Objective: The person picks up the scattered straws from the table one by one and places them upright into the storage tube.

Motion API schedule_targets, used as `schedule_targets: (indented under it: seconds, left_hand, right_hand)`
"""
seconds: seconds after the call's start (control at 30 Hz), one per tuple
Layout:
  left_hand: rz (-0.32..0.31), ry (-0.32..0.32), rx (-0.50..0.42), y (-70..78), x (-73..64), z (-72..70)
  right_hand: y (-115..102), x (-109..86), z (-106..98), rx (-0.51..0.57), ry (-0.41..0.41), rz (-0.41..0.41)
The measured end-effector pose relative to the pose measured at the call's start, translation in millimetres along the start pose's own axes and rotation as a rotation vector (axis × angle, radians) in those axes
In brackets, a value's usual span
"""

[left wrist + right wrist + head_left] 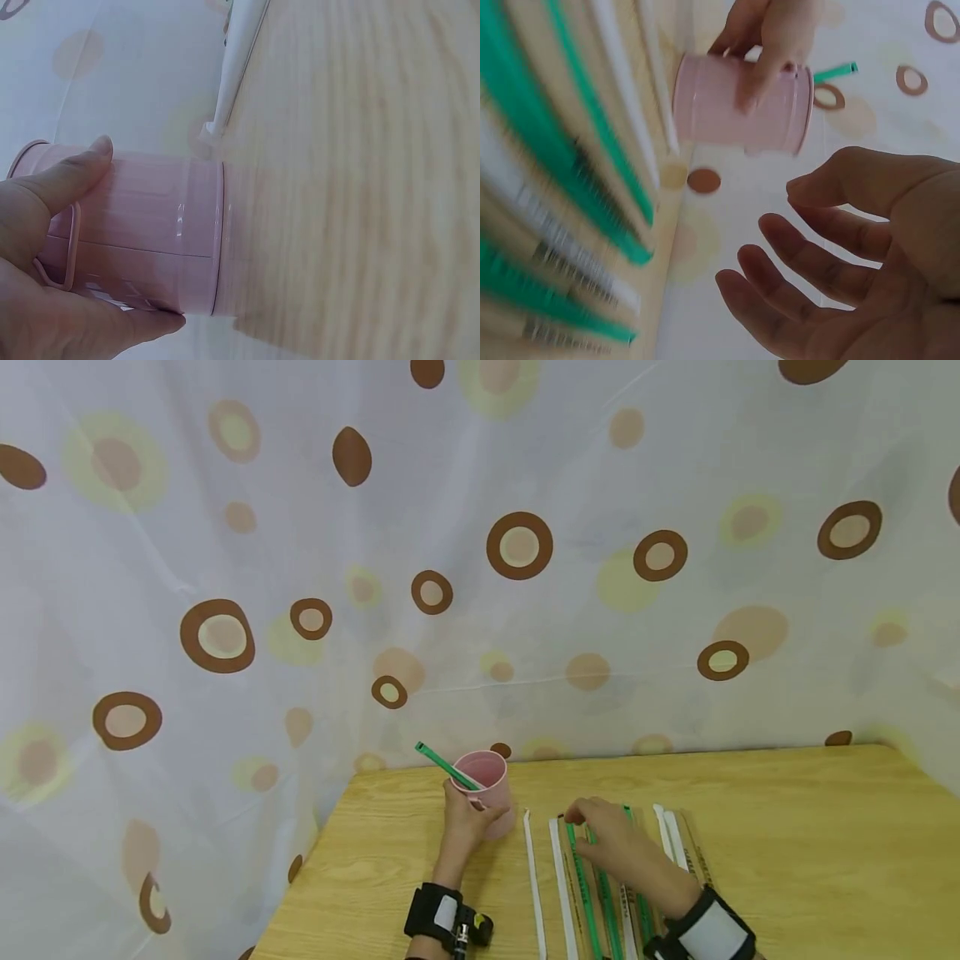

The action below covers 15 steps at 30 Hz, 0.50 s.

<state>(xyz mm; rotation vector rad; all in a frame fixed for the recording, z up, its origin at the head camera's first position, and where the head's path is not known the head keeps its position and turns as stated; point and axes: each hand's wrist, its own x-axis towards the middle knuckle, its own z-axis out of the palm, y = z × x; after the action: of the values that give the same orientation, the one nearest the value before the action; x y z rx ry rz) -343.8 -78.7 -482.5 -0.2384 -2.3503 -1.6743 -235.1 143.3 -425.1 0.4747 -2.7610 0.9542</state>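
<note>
My left hand [461, 824] grips a pink metal cup [498, 802] by its side near the handle, thumb and fingers round the wall. The cup stands upright on the table. A green wrapped straw [441, 762] leans out over its rim, with a white strip [471, 782] beside it inside. Over a row of long wrapped straws, green [583, 885] and white [564, 885], is my right hand [630, 853]. In the right wrist view its fingers [810, 255] are loosely bent, with nothing between them. Dark print marks several of these straws.
A single white straw [534, 877] lies between the cup and the row. More white straws [664, 833] and a brownish strip [699, 852] lie right of my right hand. Behind the wooden table [810, 843] hangs a white curtain [570, 468] with brown spots.
</note>
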Motion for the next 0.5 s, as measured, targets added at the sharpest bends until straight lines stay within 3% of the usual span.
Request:
schedule_targets:
  seconds: [0.27, 0.5]
  left_hand:
    - [-0.002, -0.013, -0.018, 0.9, -1.4, -0.3]
    - [-0.024, -0.013, -0.027, 0.3, -0.2, 0.1]
  right_hand:
    - [39.4, -30.7, -31.8, -0.094, -0.040, 0.111]
    - [74.0, -48.2, -61.5, -0.215, -0.173, 0.294]
